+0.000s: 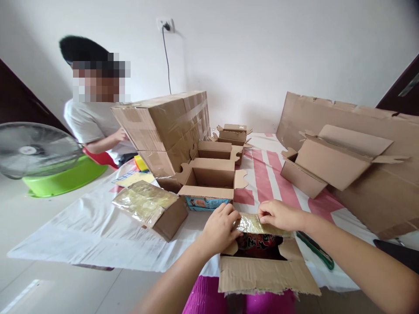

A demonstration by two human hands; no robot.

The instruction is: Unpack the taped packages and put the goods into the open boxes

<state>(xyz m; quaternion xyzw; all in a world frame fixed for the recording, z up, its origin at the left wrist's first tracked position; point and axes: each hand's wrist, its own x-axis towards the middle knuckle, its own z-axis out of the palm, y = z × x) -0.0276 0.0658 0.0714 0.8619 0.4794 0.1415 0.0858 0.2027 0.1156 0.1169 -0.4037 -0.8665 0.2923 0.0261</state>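
An open cardboard box [266, 272] stands at the table's near edge, its front flap folded out towards me. Inside lies a dark package with red lettering [260, 243]. Clear shiny tape covers its far flap [248, 223]. My left hand [221, 227] is closed around the left end of that flap, its fingertips partly hidden. At the flap's right side, my right hand [278, 214] has its fingers curled in a pinch on the taped edge. Beneath my right forearm lies a green-handled utility knife [317, 250].
A taped box [149, 208] sits left, beside an open box with a blue print [209, 192]. Behind rises a stack of taped boxes [173, 131]. Open boxes [340, 159] lean right against a large cardboard sheet [369, 192]. Another person [94, 126] is across the table, near a fan [36, 150].
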